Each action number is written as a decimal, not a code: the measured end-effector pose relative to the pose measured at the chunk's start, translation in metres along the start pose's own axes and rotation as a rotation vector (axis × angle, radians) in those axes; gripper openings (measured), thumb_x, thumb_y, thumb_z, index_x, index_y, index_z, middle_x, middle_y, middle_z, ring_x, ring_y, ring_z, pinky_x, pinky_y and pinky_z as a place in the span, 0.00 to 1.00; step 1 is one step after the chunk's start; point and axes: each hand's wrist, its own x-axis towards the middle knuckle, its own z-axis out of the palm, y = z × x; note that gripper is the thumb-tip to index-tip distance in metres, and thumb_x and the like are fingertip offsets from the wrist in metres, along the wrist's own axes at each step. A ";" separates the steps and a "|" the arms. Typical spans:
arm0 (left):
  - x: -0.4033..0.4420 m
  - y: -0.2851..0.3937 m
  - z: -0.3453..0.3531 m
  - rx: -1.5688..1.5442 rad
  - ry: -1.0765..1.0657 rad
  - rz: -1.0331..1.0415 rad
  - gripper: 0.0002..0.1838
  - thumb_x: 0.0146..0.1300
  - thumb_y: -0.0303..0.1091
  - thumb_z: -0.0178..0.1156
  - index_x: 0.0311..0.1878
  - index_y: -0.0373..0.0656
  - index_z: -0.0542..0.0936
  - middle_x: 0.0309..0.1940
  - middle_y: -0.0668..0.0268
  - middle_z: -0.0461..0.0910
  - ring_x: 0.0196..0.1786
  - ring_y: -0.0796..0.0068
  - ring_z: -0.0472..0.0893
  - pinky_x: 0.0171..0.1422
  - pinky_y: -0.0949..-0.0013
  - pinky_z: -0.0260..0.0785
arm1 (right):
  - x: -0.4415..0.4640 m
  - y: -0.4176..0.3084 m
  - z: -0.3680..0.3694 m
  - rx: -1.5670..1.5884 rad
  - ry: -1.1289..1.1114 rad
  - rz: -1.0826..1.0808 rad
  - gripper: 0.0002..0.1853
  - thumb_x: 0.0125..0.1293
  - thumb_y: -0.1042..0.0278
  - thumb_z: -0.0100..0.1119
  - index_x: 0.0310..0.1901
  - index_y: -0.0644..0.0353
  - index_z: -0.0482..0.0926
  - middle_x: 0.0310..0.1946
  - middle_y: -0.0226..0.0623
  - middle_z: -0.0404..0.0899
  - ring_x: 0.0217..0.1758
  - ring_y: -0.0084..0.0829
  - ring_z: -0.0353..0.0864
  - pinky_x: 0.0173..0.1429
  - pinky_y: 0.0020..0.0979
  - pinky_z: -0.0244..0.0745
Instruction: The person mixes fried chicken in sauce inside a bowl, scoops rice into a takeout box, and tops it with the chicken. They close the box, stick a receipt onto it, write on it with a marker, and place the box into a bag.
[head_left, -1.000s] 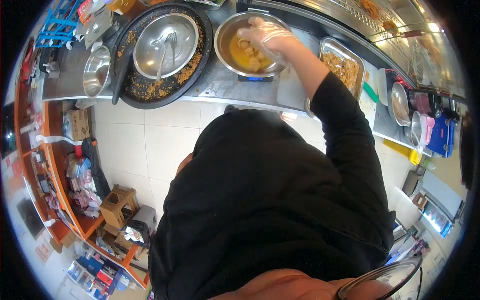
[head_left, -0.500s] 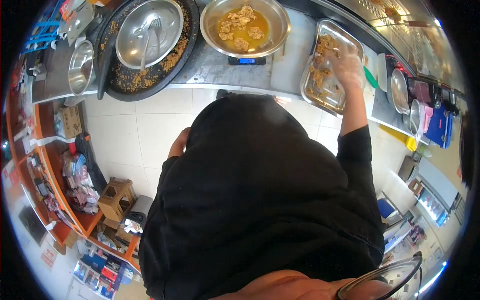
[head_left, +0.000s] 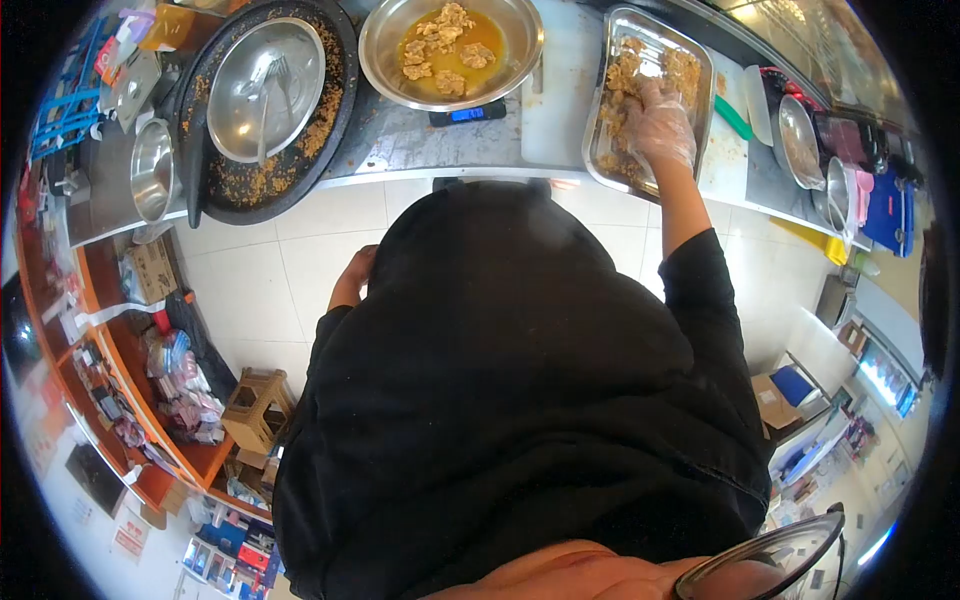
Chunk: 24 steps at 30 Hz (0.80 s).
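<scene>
My right hand (head_left: 660, 128), in a clear plastic glove, reaches down into the steel tray (head_left: 596, 150), its fingers among brown, crumbly food pieces (head_left: 625, 72). Whether the fingers close on a piece is hidden. Left of the tray, a steel bowl (head_left: 372, 52) holds several lumps of food (head_left: 443, 30) in yellow-orange liquid and rests on a small scale (head_left: 467, 115) with a lit blue display. My left hand (head_left: 362, 264) hangs bare beside my body, away from the counter; its fingertips are hidden against the black clothing.
A large black pan (head_left: 340, 110) with crumbs holds a steel bowl (head_left: 222, 90) with forks. Farther left is a smaller bowl (head_left: 152, 170). A green-handled tool (head_left: 733, 118) lies right of the tray, with more bowls (head_left: 798, 140) beyond. The counter's front edge runs before my body.
My right hand has gone from the bowl on the scale to the tray, leaving lumps in the liquid. Its fingers now reach into the tray's food. The left hand has come into view beside my body.
</scene>
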 end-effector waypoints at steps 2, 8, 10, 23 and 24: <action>-0.024 0.024 0.005 0.011 0.042 0.072 0.23 0.72 0.43 0.48 0.58 0.34 0.75 0.50 0.57 0.80 0.51 0.66 0.79 0.58 0.63 0.70 | 0.008 0.018 0.016 0.083 0.026 -0.026 0.23 0.65 0.54 0.56 0.60 0.48 0.71 0.56 0.50 0.73 0.57 0.51 0.75 0.58 0.48 0.72; 0.005 -0.005 -0.001 0.011 -0.040 -0.023 0.22 0.72 0.41 0.49 0.58 0.33 0.75 0.52 0.55 0.79 0.50 0.66 0.79 0.57 0.64 0.71 | 0.015 0.030 -0.010 0.419 -0.062 0.126 0.21 0.62 0.53 0.59 0.54 0.53 0.77 0.44 0.47 0.82 0.47 0.42 0.80 0.53 0.38 0.71; 0.000 0.002 0.000 0.040 -0.032 -0.028 0.21 0.72 0.41 0.48 0.58 0.33 0.74 0.51 0.55 0.79 0.50 0.67 0.80 0.56 0.64 0.72 | 0.018 0.045 -0.017 0.501 -0.086 0.099 0.21 0.60 0.52 0.60 0.50 0.55 0.79 0.45 0.48 0.82 0.47 0.45 0.81 0.53 0.40 0.72; 0.020 -0.024 0.002 -0.079 -0.023 0.069 0.20 0.72 0.38 0.47 0.55 0.31 0.77 0.46 0.58 0.82 0.46 0.68 0.80 0.53 0.65 0.73 | 0.024 0.069 -0.039 0.472 -0.066 0.160 0.22 0.64 0.51 0.57 0.56 0.52 0.79 0.50 0.41 0.81 0.53 0.36 0.78 0.57 0.35 0.70; 0.015 -0.024 0.002 -0.077 -0.029 0.097 0.20 0.72 0.38 0.47 0.55 0.30 0.77 0.46 0.58 0.82 0.46 0.68 0.80 0.54 0.65 0.72 | 0.020 0.062 -0.048 0.392 -0.069 0.190 0.21 0.65 0.52 0.55 0.55 0.51 0.79 0.51 0.43 0.81 0.55 0.40 0.78 0.57 0.38 0.70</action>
